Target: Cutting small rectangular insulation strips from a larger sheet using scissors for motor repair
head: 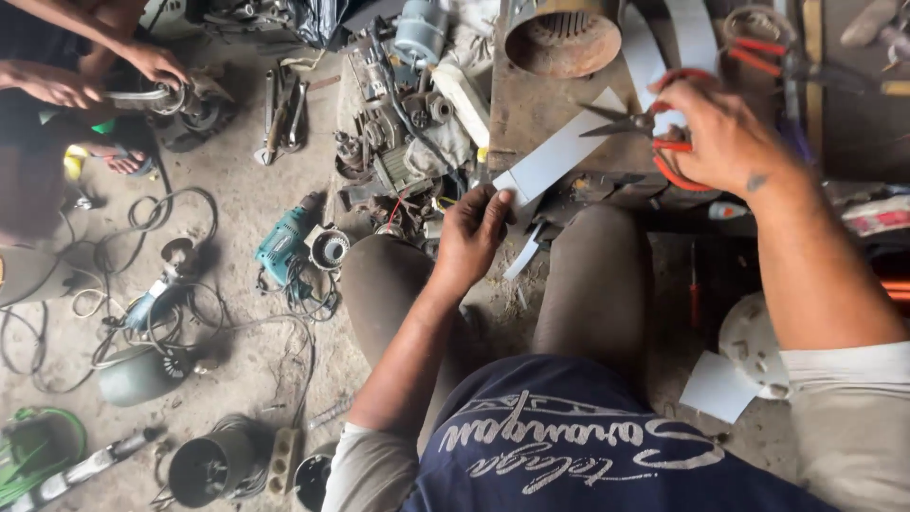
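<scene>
At about ten o'clock another person's two hands [104,76] work on a round metal motor part [185,100] on the dusty concrete floor [237,190]. Just right of them lies a bundle of steel hand tools [282,114], and below, near nine o'clock, a teal electric drill [284,245] rests among loose black cables [180,313]. A dark cylindrical motor housing [210,466] sits at seven o'clock. At the centre, the left hand [471,235] is closed, pinching the lower end of a long flat strip of pale grey sheet [559,152] between thumb and fingers; the strip slants up toward one o'clock over the worn brown wooden surface [531,104]. A rusty round metal fan cowl [562,38] stands on that surface at twelve o'clock. At about one o'clock the right hand [725,137] is wrapped around the red handles of a pair of metal snips [635,121], whose dark blades point left and meet the strip's upper edge. A small white square scrap [718,387] lies at four o'clock.
</scene>
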